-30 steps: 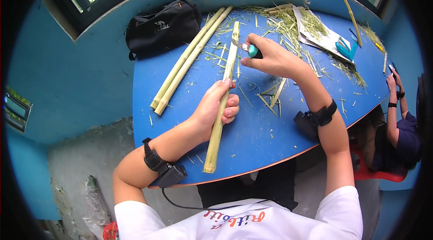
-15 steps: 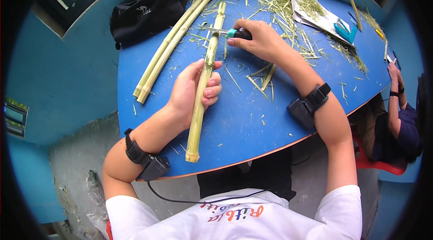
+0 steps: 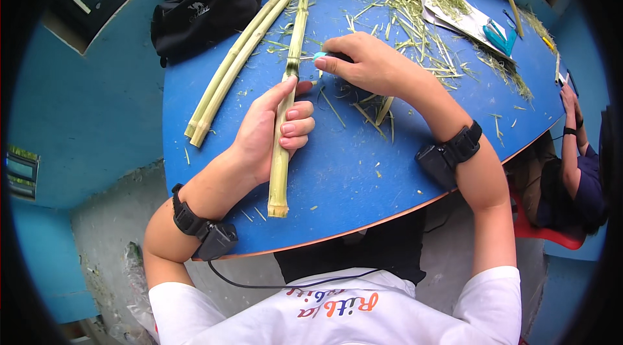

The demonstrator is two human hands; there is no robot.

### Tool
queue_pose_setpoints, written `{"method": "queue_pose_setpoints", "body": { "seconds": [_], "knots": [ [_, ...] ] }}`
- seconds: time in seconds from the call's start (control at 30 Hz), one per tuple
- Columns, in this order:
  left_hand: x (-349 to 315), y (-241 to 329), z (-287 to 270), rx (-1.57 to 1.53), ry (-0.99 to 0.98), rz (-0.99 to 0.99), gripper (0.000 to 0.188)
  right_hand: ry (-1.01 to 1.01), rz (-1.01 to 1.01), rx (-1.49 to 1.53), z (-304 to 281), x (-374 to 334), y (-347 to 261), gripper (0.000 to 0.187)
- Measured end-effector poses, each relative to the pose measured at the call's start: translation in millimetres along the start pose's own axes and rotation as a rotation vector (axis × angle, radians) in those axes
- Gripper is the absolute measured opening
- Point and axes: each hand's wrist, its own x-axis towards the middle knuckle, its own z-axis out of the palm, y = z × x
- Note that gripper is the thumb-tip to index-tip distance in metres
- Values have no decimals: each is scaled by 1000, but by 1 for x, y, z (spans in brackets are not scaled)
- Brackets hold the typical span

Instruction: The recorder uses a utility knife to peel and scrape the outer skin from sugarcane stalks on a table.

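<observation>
My left hand (image 3: 259,124) is wrapped round the middle of a pale green bamboo stick (image 3: 279,173), its thumb lying along the stick by a dark-marked joint. The stick slants away from me, its cut near end just over the table's front part. In my right hand (image 3: 376,62) is a knife (image 3: 339,57) with a black handle and a teal collar, gripped between thumb and fingers. The collar is just right of the stick, near the dark joint. I cannot make out the blade clearly.
Two longer bamboo sticks (image 3: 243,62) lie to the left beside a black bag (image 3: 207,12). Green shavings (image 3: 415,24) cover the far part of the blue table (image 3: 363,170). A teal tool (image 3: 498,38) lies far right. Another person's hand (image 3: 568,99) is at the right edge.
The knife has come off the stick to its right and slightly nearer me. My left hand's thumb has moved up against the joint, and the stick has shifted a little left and away.
</observation>
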Motion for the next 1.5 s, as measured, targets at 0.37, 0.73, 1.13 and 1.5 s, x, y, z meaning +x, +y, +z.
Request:
{"method": "queue_pose_setpoints", "body": {
  "seconds": [0.37,0.73,1.13,1.5],
  "knots": [
    [-2,2,4,-32,49,-59,14,-85,38,-30,-6,-6,-14,40],
    [-4,-5,14,251,77,-39,20,49,286,-268,-8,8,-9,38],
    [-2,5,1,2,1,-88,27,-81,94,-50,-12,-4,-17,42],
    [-1,6,2,-116,23,-104,20,-24,97,-45,-5,0,-12,38]
  ]
}}
